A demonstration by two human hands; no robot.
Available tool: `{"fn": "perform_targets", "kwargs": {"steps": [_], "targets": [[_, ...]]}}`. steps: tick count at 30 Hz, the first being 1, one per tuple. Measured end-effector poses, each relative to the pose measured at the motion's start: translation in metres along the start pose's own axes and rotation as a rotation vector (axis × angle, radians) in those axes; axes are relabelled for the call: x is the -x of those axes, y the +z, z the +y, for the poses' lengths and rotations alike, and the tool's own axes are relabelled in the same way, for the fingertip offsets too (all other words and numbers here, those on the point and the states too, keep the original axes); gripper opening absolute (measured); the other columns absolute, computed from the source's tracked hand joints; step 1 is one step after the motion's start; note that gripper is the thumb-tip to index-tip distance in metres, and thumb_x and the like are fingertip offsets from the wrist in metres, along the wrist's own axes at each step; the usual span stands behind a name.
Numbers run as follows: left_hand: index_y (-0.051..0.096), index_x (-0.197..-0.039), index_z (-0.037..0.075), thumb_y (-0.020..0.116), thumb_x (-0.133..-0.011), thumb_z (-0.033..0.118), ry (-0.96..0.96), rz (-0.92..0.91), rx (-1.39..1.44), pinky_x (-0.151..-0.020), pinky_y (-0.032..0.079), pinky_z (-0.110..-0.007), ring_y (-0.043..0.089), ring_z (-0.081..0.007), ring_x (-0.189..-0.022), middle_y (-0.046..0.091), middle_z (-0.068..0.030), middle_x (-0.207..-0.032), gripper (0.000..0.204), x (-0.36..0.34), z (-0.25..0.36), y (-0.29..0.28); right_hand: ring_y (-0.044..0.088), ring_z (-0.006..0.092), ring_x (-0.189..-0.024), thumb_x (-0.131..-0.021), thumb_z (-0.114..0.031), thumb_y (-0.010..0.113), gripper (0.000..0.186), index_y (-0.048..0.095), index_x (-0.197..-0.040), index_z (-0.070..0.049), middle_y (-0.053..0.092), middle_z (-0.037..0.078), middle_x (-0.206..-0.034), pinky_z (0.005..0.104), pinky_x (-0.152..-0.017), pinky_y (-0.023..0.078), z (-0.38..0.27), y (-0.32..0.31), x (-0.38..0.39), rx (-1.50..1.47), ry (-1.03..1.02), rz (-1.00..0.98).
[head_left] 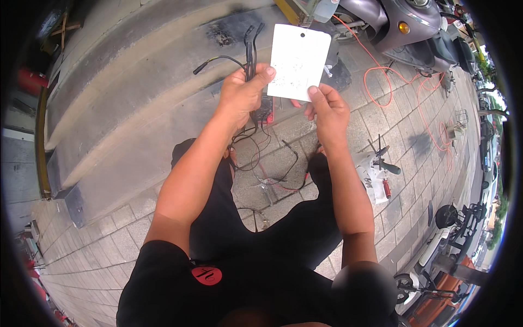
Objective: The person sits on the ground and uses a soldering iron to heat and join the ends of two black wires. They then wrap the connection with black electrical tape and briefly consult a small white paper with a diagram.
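Note:
A white card point(298, 60) with a punched hole near its top edge is held up in front of me. My left hand point(243, 94) is closed round a bundle of black cables point(249, 54), whose connector ends stick up above the fist. Its thumb also presses the card's left edge. At the card's lower right corner, my right hand point(329, 111) pinches it between thumb and fingers. Below the left hand the cables hang down and loop to the paving between my legs. Something red point(269, 111) shows behind the cables, partly hidden.
Wide stone steps point(125, 82) rise at the left. Several hand tools, one a green-handled screwdriver point(390, 167), lie by a white plastic sheet point(373, 188) on the right. An orange cord point(391, 90) winds over the paving near a parked scooter point(408, 27).

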State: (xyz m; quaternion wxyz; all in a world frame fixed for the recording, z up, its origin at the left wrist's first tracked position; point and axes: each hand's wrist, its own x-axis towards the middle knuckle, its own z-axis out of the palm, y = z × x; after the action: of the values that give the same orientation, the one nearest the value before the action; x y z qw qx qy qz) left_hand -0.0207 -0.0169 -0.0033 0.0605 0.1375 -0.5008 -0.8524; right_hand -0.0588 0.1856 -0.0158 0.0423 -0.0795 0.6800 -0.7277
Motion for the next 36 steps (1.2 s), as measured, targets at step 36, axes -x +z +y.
{"fn": "perform_targets", "kwargs": {"steps": [36], "targets": [[0.069, -0.108, 0.004, 0.07, -0.099, 0.021, -0.065, -0.124, 0.095, -0.041, 0.026, -0.023, 0.031, -0.0018, -0.044, 0.06, 0.0025, -0.07, 0.02, -0.013, -0.019, 0.054, 0.061, 0.0073, -0.065, -0.102, -0.021, 0.07, 0.027, 0.074, -0.115, 0.003, 0.073, 0.004, -0.085, 0.0233, -0.057, 0.047, -0.026, -0.029, -0.016, -0.27, 0.157, 0.101]]}}
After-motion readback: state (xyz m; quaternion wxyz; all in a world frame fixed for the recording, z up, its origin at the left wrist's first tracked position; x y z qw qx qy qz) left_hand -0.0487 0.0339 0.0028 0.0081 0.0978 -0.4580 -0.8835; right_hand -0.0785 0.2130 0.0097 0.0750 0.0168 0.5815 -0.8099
